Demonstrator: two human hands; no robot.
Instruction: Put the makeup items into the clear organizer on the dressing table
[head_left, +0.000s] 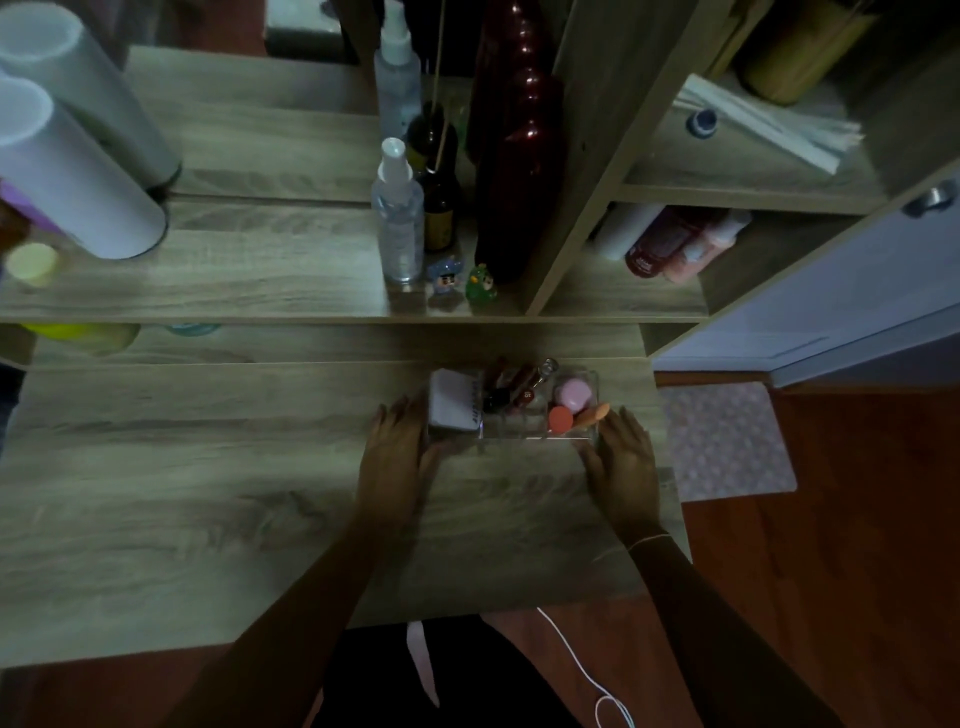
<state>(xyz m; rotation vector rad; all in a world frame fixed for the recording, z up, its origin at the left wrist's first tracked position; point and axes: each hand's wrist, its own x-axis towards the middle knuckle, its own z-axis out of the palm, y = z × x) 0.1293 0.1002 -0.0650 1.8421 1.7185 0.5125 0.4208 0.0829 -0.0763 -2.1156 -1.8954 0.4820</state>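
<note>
The clear organizer (524, 434) stands on the dressing table (208, 493), toward its far right. Inside lie a white compact case (453, 401) at the left, dark red lipstick tubes (511, 389) in the middle, a pink round jar (573, 393), an orange sponge (560, 419) and an orange-tipped applicator (592, 414) at the right. My left hand (397, 447) rests against the organizer's left end, fingers around its corner. At the organizer's right end my right hand (621, 454) holds the other side.
A raised shelf (208, 291) behind carries a clear spray bottle (397, 223), a brown bottle (440, 208), a tall dark red bottle (519, 171), two small figurines (462, 280) and white cylinders (78, 171). A side cabinet (675, 244) holds bottles. A patterned mat (727, 441) lies on the floor right.
</note>
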